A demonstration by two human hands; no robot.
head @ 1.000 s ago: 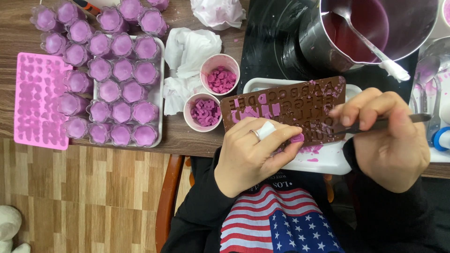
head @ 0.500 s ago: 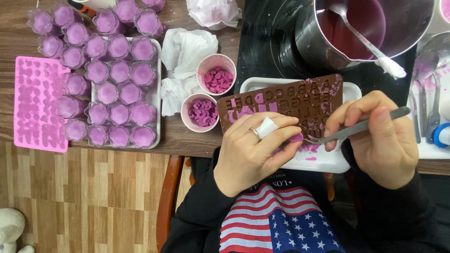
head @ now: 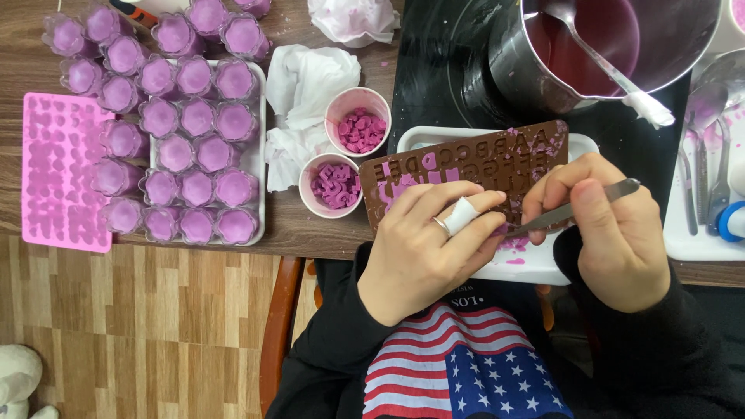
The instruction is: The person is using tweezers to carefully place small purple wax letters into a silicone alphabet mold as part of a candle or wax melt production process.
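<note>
Head view: the left hand (head: pixel 423 244) lies on the near edge of a brown letter mould (head: pixel 466 167), fingers curled over it and pressing it down; one finger wears a ring and another a white bandage. The right hand (head: pixel 613 233) is closed around a slim metal tool (head: pixel 574 208), pinched between thumb and fingers, with the tip touching the mould beside the left fingertips. The mould rests tilted on a white tray (head: pixel 528 268), which sits at the table edge just in front of the person's body; pink crumbs lie on the tray under the mould.

Just left of the mould stand two small pink cups (head: pixel 341 167) filled with purple letter pieces. Beside them are crumpled white tissues (head: pixel 306 85). Further left of the mould, a tray of clear cups (head: pixel 174 124) holds purple filling, and beyond it lies a pink silicone mould (head: pixel 58 171). Behind the mould, a steel pot (head: pixel 613 39) with dark pink liquid and a spoon stands on a black cooktop (head: pixel 450 70).
</note>
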